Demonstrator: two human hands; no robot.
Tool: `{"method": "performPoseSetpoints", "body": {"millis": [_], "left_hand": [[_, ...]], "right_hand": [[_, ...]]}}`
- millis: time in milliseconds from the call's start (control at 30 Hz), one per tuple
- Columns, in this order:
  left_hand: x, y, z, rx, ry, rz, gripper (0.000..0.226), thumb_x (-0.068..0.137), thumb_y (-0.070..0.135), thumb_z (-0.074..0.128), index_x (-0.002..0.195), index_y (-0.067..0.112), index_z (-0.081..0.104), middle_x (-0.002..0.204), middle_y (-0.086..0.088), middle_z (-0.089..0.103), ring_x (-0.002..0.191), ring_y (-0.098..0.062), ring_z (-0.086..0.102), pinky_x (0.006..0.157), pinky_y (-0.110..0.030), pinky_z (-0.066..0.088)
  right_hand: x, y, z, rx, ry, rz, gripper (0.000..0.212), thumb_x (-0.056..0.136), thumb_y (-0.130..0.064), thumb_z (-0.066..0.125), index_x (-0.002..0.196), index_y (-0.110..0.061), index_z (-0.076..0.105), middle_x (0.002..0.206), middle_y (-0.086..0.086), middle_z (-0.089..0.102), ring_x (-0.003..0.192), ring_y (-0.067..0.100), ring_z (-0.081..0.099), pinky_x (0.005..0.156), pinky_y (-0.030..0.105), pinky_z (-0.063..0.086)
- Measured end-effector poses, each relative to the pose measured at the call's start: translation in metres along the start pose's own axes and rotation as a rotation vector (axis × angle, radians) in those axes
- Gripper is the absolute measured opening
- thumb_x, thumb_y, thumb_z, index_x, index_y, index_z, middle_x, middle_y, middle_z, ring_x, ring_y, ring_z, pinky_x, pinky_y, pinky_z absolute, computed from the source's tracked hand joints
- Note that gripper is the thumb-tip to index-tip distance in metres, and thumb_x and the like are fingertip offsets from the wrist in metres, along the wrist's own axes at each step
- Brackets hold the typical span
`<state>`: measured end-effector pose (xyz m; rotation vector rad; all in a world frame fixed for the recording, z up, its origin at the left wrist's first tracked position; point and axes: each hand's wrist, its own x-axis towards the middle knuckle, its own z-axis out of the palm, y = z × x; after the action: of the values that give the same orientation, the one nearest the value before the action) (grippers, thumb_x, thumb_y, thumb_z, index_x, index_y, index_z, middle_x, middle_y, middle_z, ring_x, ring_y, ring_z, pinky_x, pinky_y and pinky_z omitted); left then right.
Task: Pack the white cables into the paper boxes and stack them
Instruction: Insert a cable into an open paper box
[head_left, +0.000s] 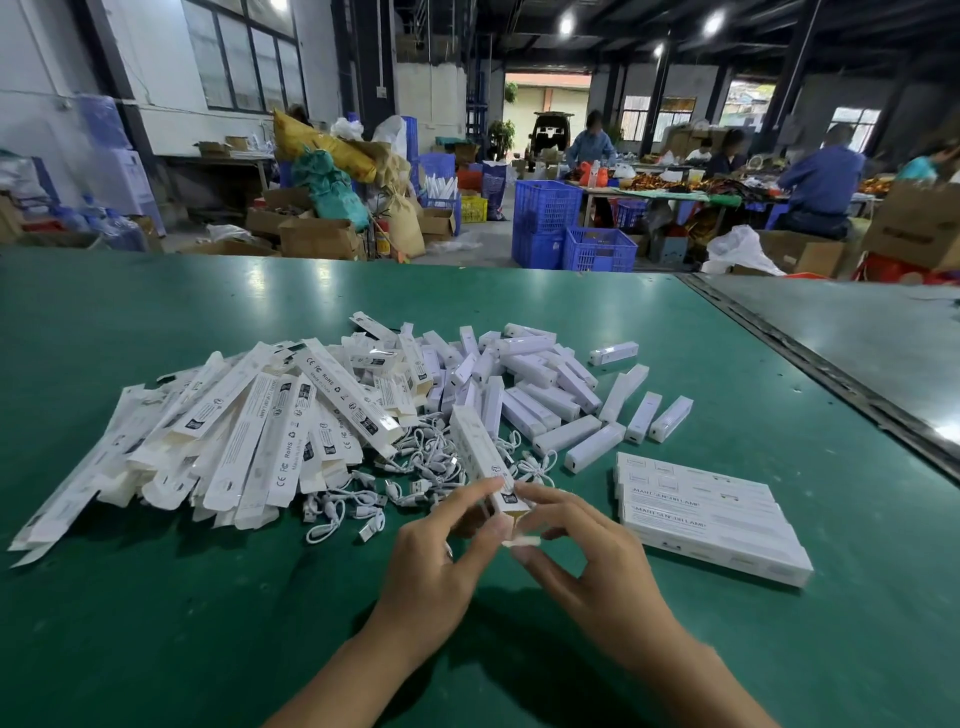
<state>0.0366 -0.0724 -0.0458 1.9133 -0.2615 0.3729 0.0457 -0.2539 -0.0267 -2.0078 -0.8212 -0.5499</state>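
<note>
Pinching box (480, 457) near end w/ L hand (441, 545) & R hand (592, 556); axis runs to 11 o'clock; stack (711, 519) at 3 o'clock, nearer R hand.

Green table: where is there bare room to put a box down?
The green table is bare near the person, left of the left hand, and beyond the packed boxes toward the metal seam. Crowded: the flat cartons, loose cables and white bars in the middle.

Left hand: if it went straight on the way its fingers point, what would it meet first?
The left hand pinches the paper box with the right hand; beyond that, up and rightward, probably the loose white cables, though depth is unclear.
</note>
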Motion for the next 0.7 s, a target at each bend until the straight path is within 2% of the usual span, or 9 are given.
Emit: {"method": "performPoseSetpoints", "body": {"millis": [67, 167, 300, 367, 467, 700], "left_hand": [[0.0001, 0.0006, 0.0008, -0.01, 0.0, -0.002, 0.039, 0.086, 0.062, 0.053, 0.124, 0.055, 0.057, 0.1, 0.026, 0.071, 0.095, 0.003, 0.067, 0.077, -0.005, 0.045], [-0.0001, 0.0012, 0.0012, -0.036, -0.007, -0.015, 0.036, 0.085, 0.064, 0.052, 0.121, 0.061, 0.057, 0.103, 0.029, 0.07, 0.098, 0.003, 0.066, 0.077, -0.005, 0.045], [0.0004, -0.0014, 0.0007, -0.068, -0.009, -0.019, 0.035, 0.086, 0.064, 0.051, 0.119, 0.062, 0.058, 0.112, 0.028, 0.068, 0.104, -0.001, 0.065, 0.083, -0.011, 0.049], [0.0005, -0.0028, 0.0009, -0.067, -0.007, -0.016, 0.036, 0.086, 0.063, 0.052, 0.121, 0.06, 0.059, 0.11, 0.024, 0.069, 0.103, -0.005, 0.066, 0.083, -0.015, 0.05], [0.0003, -0.0037, 0.0012, -0.055, 0.009, -0.022, 0.038, 0.085, 0.067, 0.051, 0.121, 0.059, 0.058, 0.103, 0.022, 0.069, 0.098, -0.005, 0.066, 0.078, -0.012, 0.048], [0.0008, -0.0031, 0.0017, -0.068, 0.038, -0.028, 0.041, 0.083, 0.068, 0.051, 0.122, 0.056, 0.058, 0.103, 0.024, 0.069, 0.096, -0.003, 0.065, 0.076, -0.01, 0.047]], "right_hand": [[-0.0004, -0.0026, 0.0024, -0.005, 0.068, 0.044, 0.03, 0.083, -0.03, 0.075, 0.107, -0.036, 0.058, 0.116, -0.031, 0.063, 0.096, -0.004, 0.063, 0.081, 0.014, 0.051], [-0.0016, -0.0058, 0.0042, 0.018, 0.129, 0.086, 0.043, 0.079, -0.03, 0.076, 0.11, -0.046, 0.05, 0.108, -0.026, 0.066, 0.091, -0.001, 0.064, 0.08, 0.012, 0.05], [-0.0006, -0.0055, 0.0055, -0.029, 0.165, 0.006, 0.037, 0.08, -0.025, 0.074, 0.113, -0.031, 0.058, 0.11, -0.023, 0.065, 0.085, -0.002, 0.064, 0.078, 0.012, 0.051], [-0.0006, -0.0023, 0.0059, -0.049, 0.16, -0.039, 0.03, 0.081, -0.015, 0.076, 0.106, -0.025, 0.065, 0.114, -0.016, 0.066, 0.086, -0.004, 0.064, 0.078, 0.015, 0.053], [-0.0013, 0.0022, 0.0057, -0.082, 0.161, -0.075, 0.021, 0.08, -0.006, 0.077, 0.099, -0.013, 0.073, 0.115, -0.009, 0.068, 0.094, -0.006, 0.065, 0.082, 0.014, 0.053], [-0.001, 0.0026, 0.0071, -0.085, 0.171, -0.089, 0.016, 0.081, -0.006, 0.075, 0.096, -0.011, 0.077, 0.112, -0.004, 0.071, 0.103, -0.001, 0.066, 0.085, 0.022, 0.056]]}}
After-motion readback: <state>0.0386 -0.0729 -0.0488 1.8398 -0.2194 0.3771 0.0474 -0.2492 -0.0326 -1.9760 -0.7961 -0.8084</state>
